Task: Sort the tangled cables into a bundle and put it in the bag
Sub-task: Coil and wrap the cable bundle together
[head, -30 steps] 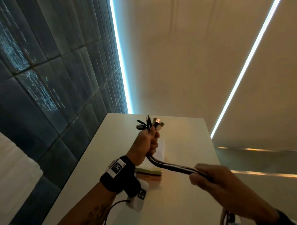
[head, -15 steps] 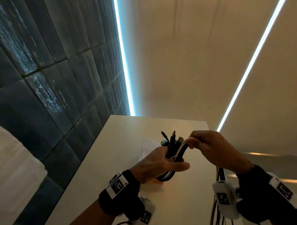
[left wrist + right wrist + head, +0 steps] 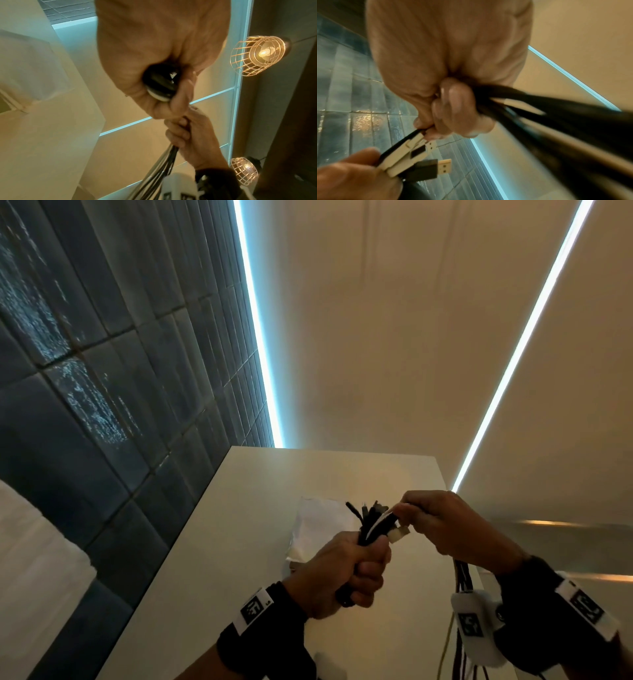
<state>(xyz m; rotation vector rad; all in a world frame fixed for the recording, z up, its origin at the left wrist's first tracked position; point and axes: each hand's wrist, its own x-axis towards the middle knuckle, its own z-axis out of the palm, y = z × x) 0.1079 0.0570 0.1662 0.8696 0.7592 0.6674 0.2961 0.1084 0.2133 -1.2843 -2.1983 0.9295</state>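
A bundle of black and white cables (image 3: pixel 371 525) is folded into a loop above the white table (image 3: pixel 239 542). My left hand (image 3: pixel 346 570) grips the folded bundle in a fist, with plug ends sticking up out of it. In the left wrist view the loop of the cables (image 3: pixel 161 86) shows inside that fist. My right hand (image 3: pixel 442 522) holds the rest of the cables just right of the plugs, and the long strands (image 3: pixel 460 580) hang down below it. White and black USB plugs (image 3: pixel 419 161) show in the right wrist view. A pale flat bag (image 3: pixel 322 529) lies on the table behind my hands.
A dark tiled wall (image 3: pixel 102 405) runs along the table's left side. Beyond the table's right edge lies a lower metallic surface (image 3: pixel 565 542). Light strips and two wire-cage lamps (image 3: pixel 259 54) hang overhead.
My right hand came up from low on the right, bringing the cable length to the plugs at my left fist. The left hand now grips a folded loop instead of a single run.
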